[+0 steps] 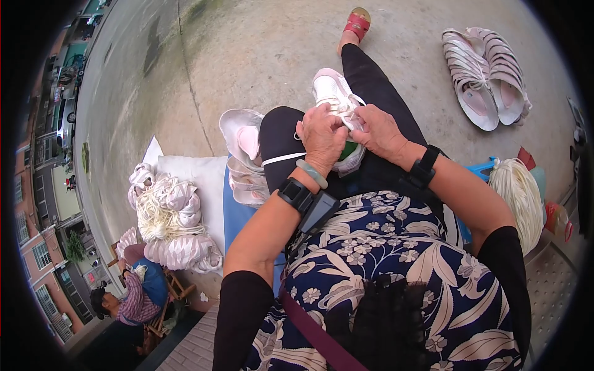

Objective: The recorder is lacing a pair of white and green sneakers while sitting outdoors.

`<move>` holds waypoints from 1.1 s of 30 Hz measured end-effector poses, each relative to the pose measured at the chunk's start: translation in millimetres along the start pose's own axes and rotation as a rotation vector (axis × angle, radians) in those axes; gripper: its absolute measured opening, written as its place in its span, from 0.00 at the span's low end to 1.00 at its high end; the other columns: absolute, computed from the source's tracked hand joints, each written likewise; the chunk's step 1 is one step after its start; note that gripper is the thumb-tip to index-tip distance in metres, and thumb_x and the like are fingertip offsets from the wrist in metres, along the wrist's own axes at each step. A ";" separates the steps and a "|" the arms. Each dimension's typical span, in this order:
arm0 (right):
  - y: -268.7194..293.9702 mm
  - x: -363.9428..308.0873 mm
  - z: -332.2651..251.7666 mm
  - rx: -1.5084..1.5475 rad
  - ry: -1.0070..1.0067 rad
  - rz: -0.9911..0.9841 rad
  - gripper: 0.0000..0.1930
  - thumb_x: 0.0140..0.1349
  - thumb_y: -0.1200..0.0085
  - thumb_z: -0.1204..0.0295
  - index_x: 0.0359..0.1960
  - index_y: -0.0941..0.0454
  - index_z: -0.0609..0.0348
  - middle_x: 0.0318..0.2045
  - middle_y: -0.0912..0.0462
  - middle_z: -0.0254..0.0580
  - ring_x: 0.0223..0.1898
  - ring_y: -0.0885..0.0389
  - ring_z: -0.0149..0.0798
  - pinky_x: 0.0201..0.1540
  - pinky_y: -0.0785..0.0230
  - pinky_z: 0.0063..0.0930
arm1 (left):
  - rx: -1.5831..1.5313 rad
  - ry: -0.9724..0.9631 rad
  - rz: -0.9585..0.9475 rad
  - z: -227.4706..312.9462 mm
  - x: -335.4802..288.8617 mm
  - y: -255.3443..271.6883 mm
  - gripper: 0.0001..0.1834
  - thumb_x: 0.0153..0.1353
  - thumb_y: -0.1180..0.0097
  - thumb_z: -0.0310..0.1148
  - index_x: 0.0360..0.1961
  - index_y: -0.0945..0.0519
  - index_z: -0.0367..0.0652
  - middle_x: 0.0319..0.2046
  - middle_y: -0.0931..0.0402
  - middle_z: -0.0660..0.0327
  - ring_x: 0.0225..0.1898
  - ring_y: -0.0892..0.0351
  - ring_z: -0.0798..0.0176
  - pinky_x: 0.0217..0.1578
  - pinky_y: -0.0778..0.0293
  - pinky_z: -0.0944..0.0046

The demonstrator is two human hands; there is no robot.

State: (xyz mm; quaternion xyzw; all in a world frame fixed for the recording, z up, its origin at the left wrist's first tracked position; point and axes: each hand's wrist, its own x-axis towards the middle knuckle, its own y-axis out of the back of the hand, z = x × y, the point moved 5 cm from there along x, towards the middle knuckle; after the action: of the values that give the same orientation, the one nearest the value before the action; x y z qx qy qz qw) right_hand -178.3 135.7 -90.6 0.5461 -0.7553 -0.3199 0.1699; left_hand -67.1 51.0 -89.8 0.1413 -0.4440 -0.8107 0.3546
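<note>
A floral dress [396,260] fills the foreground. A white shoe [337,99] is held on the lap, on the raised knee; fingers of the left hand [320,137] and right hand [382,131] are pinched on its laces (exact grip partly hidden). More shoes [486,77] lie on the concrete floor [260,49].

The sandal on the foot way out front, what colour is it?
Red: the sandal shows at the top of the head view.
</note>
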 end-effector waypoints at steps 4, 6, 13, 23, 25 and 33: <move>1.5 -0.2 -1.7 -0.013 0.123 0.049 0.16 0.45 0.44 0.66 0.34 0.28 0.62 0.30 0.28 0.50 0.33 0.27 0.51 0.36 0.34 0.39 | -0.036 0.013 -0.005 -0.5 -0.5 -2.2 0.08 0.37 0.39 0.34 0.23 0.19 0.47 0.49 0.28 0.58 0.52 0.35 0.53 0.51 0.44 0.53; 4.0 0.9 -5.1 -0.023 0.175 0.075 0.14 0.45 0.45 0.68 0.32 0.28 0.61 0.26 0.29 0.47 0.30 0.28 0.48 0.32 0.35 0.37 | -0.048 0.019 -0.006 -1.5 -1.6 -4.3 0.08 0.37 0.39 0.34 0.23 0.19 0.47 0.49 0.29 0.57 0.52 0.35 0.54 0.51 0.45 0.53; -0.1 1.8 -6.5 -0.034 0.180 0.040 0.10 0.46 0.51 0.68 0.27 0.25 0.61 0.26 0.28 0.51 0.31 0.27 0.52 0.35 0.34 0.41 | -0.144 0.034 -0.030 0.8 -2.8 -10.3 0.04 0.40 0.42 0.32 0.20 0.21 0.47 0.52 0.33 0.57 0.59 0.45 0.49 0.54 0.58 0.32; -4.4 -4.9 3.8 0.054 0.082 -0.038 0.15 0.44 0.46 0.69 0.36 0.27 0.61 0.32 0.28 0.53 0.37 0.27 0.53 0.40 0.34 0.41 | 0.144 -0.070 -0.187 18.8 -1.1 10.0 0.03 0.44 0.47 0.29 0.20 0.25 0.42 0.57 0.39 0.55 0.60 0.47 0.45 0.55 0.59 0.31; -5.0 -6.1 6.1 0.041 0.087 -0.056 0.16 0.44 0.46 0.69 0.37 0.28 0.61 0.33 0.28 0.53 0.37 0.27 0.53 0.41 0.34 0.40 | 0.186 -0.117 -0.184 19.0 -6.5 32.0 0.03 0.44 0.47 0.29 0.19 0.25 0.41 0.57 0.39 0.55 0.60 0.47 0.45 0.55 0.59 0.30; -2.7 -5.1 6.1 0.118 0.067 -0.059 0.17 0.44 0.47 0.74 0.39 0.29 0.61 0.31 0.29 0.47 0.29 0.28 0.43 0.33 0.33 0.30 | 0.175 -0.029 -0.193 -46.7 -53.6 86.2 0.03 0.45 0.46 0.28 0.19 0.26 0.42 0.55 0.37 0.55 0.57 0.44 0.41 0.54 0.56 0.34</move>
State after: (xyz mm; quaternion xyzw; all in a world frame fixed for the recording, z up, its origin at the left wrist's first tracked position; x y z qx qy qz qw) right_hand -178.3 141.7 -96.5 0.5876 -0.7504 -0.2614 0.1529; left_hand 35.0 29.0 -50.2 0.2020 -0.5023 -0.8012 0.2550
